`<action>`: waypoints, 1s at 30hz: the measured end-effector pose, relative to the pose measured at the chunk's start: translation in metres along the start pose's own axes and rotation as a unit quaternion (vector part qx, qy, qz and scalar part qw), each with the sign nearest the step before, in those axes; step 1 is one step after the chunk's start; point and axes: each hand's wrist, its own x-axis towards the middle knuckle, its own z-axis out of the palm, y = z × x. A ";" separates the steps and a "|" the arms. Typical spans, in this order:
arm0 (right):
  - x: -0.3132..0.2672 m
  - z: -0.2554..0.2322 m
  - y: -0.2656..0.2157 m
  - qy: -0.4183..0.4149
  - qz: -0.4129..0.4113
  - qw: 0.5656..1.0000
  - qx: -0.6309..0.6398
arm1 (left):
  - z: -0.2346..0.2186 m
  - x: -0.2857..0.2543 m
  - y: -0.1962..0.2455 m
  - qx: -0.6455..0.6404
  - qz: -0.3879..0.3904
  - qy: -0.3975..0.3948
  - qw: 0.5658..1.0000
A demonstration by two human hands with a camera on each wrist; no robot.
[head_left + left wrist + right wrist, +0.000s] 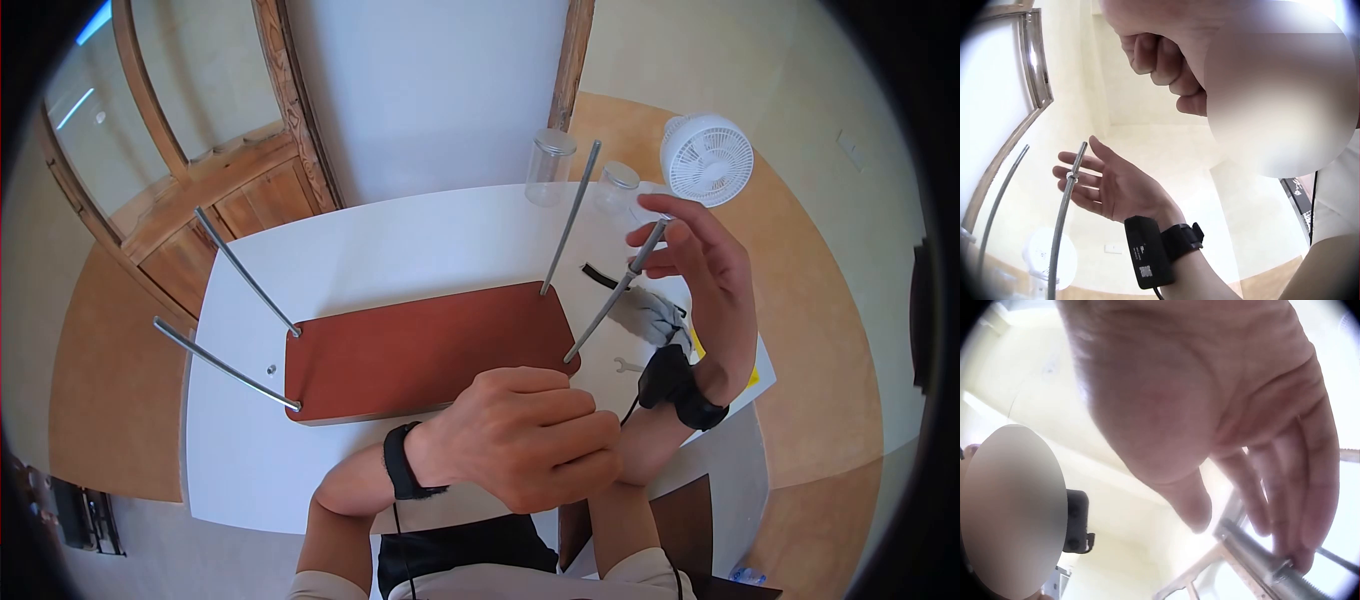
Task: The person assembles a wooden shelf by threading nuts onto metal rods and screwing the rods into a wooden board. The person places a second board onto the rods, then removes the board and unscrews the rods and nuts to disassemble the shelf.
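A reddish-brown board (430,350) lies on the white table with four metal rods standing from its corners. Beside the near right rod (600,325) is my right hand (715,285), its fingers spread and loosely bent. A small fitting sits partway up that rod, clearer in the left wrist view (1072,177). In the right wrist view, the fingertips (1300,559) are close by the rod and fitting; contact is unclear. My left hand (530,435) is a curled fist above the board's near edge, with no object showing; its inside is hidden.
Two glass jars (551,165) and a white fan (708,160) stand at the back right. A grey cloth or glove (655,315), a black strip (603,276) and a wrench (629,366) lie right of the board. A small metal piece (271,370) lies to its left.
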 end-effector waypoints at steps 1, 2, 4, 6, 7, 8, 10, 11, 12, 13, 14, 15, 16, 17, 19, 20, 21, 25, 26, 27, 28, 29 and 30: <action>0.002 -0.005 -0.002 0.015 0.021 1.000 -0.017 | 0.000 0.001 0.000 -0.002 0.000 0.003 1.000; 0.003 -0.009 -0.003 0.030 0.043 0.998 -0.036 | -0.001 0.000 0.000 -0.002 -0.002 0.003 1.000; 0.006 -0.010 0.000 0.085 0.016 0.994 -0.063 | -0.002 0.001 0.000 -0.021 -0.005 0.004 1.000; 0.005 -0.009 -0.002 0.175 -0.013 0.982 -0.073 | -0.004 0.002 -0.002 -0.058 -0.010 0.012 0.998; -0.001 -0.005 -0.008 0.176 -0.011 0.982 -0.071 | -0.005 0.003 -0.002 -0.096 -0.014 0.021 0.995; -0.009 0.000 -0.014 0.110 -0.045 0.993 -0.013 | -0.008 0.005 -0.001 -0.096 -0.014 0.019 0.995; -0.011 0.004 -0.023 -0.090 -0.149 0.984 0.036 | -0.015 0.010 0.002 -0.231 -0.046 0.043 0.971; -0.009 0.005 -0.025 -0.221 -0.217 0.950 0.029 | -0.019 0.011 0.005 -0.231 -0.048 0.038 0.971; -0.009 0.011 -0.028 -0.218 -0.218 0.951 0.035 | -0.023 0.012 0.009 -0.377 -0.097 0.091 0.917; -0.009 0.020 -0.031 -0.271 -0.225 0.933 0.073 | -0.027 0.012 0.012 -0.510 -0.146 0.141 0.836; -0.009 0.029 -0.033 -0.324 -0.232 0.910 0.112 | -0.032 0.009 0.005 -0.593 -0.117 0.147 0.783; -0.010 0.035 -0.032 -0.323 -0.235 0.908 0.123 | -0.038 0.007 -0.001 -0.587 -0.124 0.143 0.787; -0.013 0.041 -0.032 -0.301 -0.238 0.915 0.119 | -0.044 0.007 -0.006 -0.685 -0.109 0.145 0.706; -0.015 0.046 -0.032 -0.279 -0.241 0.923 0.113 | -0.048 0.006 -0.008 -0.773 -0.091 0.147 0.611; -0.020 0.052 -0.034 -0.259 -0.230 0.931 0.115 | -0.052 0.005 -0.007 -0.776 -0.116 0.152 0.602; -0.021 0.055 -0.035 -0.240 -0.217 0.940 0.110 | -0.052 0.005 -0.008 -0.786 -0.130 0.161 0.583; -0.023 0.059 -0.036 -0.239 -0.215 0.940 0.110 | -0.051 0.004 -0.010 -0.796 -0.144 0.170 0.563; -0.025 0.070 -0.038 -0.183 -0.240 0.950 0.083 | -0.054 0.001 -0.011 -0.788 -0.143 0.181 0.571; -0.025 0.071 -0.037 -0.176 -0.251 0.948 0.084 | -0.055 0.001 -0.011 -0.787 -0.143 0.181 0.572; -0.024 0.073 -0.036 -0.176 -0.251 0.948 0.084 | -0.055 0.001 -0.011 -0.784 -0.145 0.180 0.576; -0.024 0.074 -0.034 -0.164 -0.276 0.943 0.085 | -0.054 0.002 -0.012 -0.781 -0.147 0.180 0.580; -0.024 0.075 -0.033 -0.151 -0.300 0.938 0.085 | -0.053 0.001 -0.013 -0.781 -0.147 0.180 0.580; -0.024 0.076 -0.034 -0.150 -0.300 0.938 0.084 | -0.052 0.000 -0.015 -0.783 -0.148 0.181 0.577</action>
